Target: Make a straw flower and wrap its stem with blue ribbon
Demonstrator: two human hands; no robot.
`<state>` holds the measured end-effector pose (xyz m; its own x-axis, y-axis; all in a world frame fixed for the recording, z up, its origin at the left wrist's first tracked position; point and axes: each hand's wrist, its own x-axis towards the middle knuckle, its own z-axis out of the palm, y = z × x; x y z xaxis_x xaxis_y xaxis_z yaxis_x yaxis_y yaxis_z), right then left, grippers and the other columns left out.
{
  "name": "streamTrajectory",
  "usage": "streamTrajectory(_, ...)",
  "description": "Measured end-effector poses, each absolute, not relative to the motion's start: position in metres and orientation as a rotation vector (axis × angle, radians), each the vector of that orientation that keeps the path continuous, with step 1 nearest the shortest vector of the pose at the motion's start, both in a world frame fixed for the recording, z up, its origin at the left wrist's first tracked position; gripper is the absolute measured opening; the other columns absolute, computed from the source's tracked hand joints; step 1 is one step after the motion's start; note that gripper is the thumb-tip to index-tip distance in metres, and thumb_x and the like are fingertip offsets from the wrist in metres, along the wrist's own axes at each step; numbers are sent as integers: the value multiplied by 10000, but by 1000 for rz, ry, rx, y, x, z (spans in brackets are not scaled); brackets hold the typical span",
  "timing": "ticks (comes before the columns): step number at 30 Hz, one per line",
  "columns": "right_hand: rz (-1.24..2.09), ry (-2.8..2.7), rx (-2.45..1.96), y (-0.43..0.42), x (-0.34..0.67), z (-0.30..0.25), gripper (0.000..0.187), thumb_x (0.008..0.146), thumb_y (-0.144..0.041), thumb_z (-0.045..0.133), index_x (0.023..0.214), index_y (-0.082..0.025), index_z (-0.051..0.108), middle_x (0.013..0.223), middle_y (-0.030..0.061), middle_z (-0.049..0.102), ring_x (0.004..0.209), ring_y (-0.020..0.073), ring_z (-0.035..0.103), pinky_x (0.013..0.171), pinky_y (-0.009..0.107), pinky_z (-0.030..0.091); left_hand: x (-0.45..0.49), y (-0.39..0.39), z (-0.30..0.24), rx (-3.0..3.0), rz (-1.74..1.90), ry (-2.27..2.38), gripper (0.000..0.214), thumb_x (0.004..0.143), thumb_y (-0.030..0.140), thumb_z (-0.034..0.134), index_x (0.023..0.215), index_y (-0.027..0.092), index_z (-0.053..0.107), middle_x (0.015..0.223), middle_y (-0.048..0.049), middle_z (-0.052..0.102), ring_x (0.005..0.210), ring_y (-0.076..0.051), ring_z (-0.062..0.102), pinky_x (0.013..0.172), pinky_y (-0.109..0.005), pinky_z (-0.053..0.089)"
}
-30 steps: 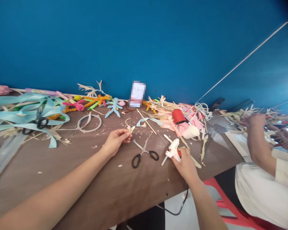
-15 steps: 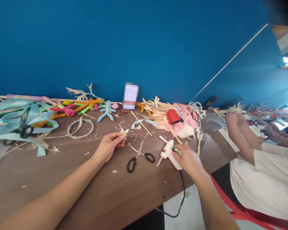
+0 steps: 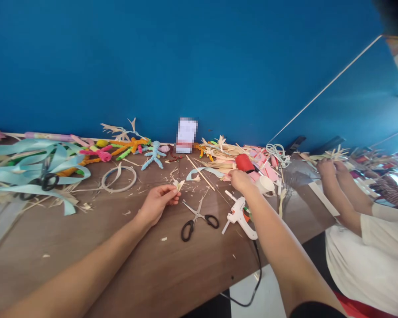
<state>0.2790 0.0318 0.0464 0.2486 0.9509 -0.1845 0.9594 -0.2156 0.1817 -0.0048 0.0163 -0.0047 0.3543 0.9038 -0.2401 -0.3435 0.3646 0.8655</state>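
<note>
Pinching a pale petalled piece (image 3: 178, 185) in the left hand (image 3: 157, 203), just beyond the tips of the scissors (image 3: 197, 215) — best held lightly, without creasing. Beside the red cylinder (image 3: 244, 162) with the right hand (image 3: 241, 181), beyond and right of the scissors; cannot tell whether grasping. Avoid the glue gun (image 3: 238, 211).

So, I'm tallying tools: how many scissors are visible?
2: open scissors left of the white glue gun; another pair amid the blue ribbon. More may be hidden.
</note>
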Motion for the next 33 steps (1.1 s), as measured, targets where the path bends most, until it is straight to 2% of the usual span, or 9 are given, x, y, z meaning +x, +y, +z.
streamTrajectory(3, -96, 1720, 2266, 38, 283, 41, 254, 840, -278, 488, 1047, -136, 524, 1041, 70, 555, 894, 174, 557, 761, 369, 462, -4, 17, -6, 836, 928, 817, 233, 601, 298, 692, 714, 111, 608, 653, -24, 627, 560, -80, 546, 552, -196, 458)
streamTrajectory(7, -137, 1680, 2316, 38, 284, 42, 285, 843, -296, 482, 1084, -144, 498, 1074, 68, 532, 900, 173, 551, 757, 376, 469, -5, 17, -5, 831, 924, 820, 234, 596, 301, 694, 705, 112, 609, 644, -25, 626, 544, -77, 539, 547, -198, 455)
streamTrajectory(13, -148, 1711, 2520, 28, 285, 57, 134, 717, -84, 561, 830, -122, 623, 845, 132, 638, 858, 227, 586, 722, 306, 419, -5, 17, -4, 824, 926, 812, 237, 587, 298, 701, 698, 109, 611, 653, -24, 626, 548, -74, 541, 540, -188, 454)
streamTrajectory(18, -250, 1886, 2737, 10, 270, 62, 106, 731, -195, 514, 761, -161, 609, 761, 72, 645, 736, 189, 598, 613, 264, 419, -5, 16, -3, 809, 932, 814, 240, 575, 291, 705, 695, 106, 610, 654, -31, 627, 540, -77, 542, 536, -194, 460)
streamTrajectory(20, -413, 2006, 2785, 1, 250, 58, 157, 749, -294, 491, 768, -178, 596, 695, 25, 630, 619, 143, 585, 536, 228, 415, -4, 16, -2, 798, 941, 816, 242, 567, 289, 708, 686, 104, 608, 643, -33, 625, 536, -79, 540, 536, -200, 463)
streamTrajectory(23, -868, 2177, 2841, -15, 205, 49, 250, 752, -404, 467, 805, -188, 580, 551, -30, 555, 456, 98, 504, 425, 201, 377, -4, 15, -2, 783, 960, 812, 249, 553, 287, 714, 691, 106, 612, 636, -32, 627, 529, -78, 540, 530, -201, 460)
streamTrajectory(26, -1938, 2117, 2854, -28, 158, 39, 198, 665, -356, 587, 738, -172, 577, 476, -61, 474, 375, 63, 394, 365, 183, 315, -4, 16, -4, 790, 963, 805, 241, 560, 287, 708, 690, 105, 617, 647, -37, 630, 532, -78, 544, 533, -200, 457)
streamTrajectory(28, -2328, 2019, 2768, -30, 134, 32, 175, 636, -322, 623, 710, -172, 571, 467, -69, 459, 375, 57, 379, 353, 174, 297, -4, 16, -5, 808, 964, 786, 223, 579, 285, 696, 689, 107, 616, 652, -36, 630, 540, -78, 545, 539, -196, 454)
streamTrajectory(33, -2389, 2015, 2823, -21, 110, 21, 135, 644, -283, 615, 703, -166, 583, 482, -62, 480, 401, 54, 389, 363, 164, 296, -5, 16, -6, 837, 979, 744, 198, 599, 284, 684, 668, 110, 617, 610, -15, 596, 543, -77, 536, 531, -184, 441)
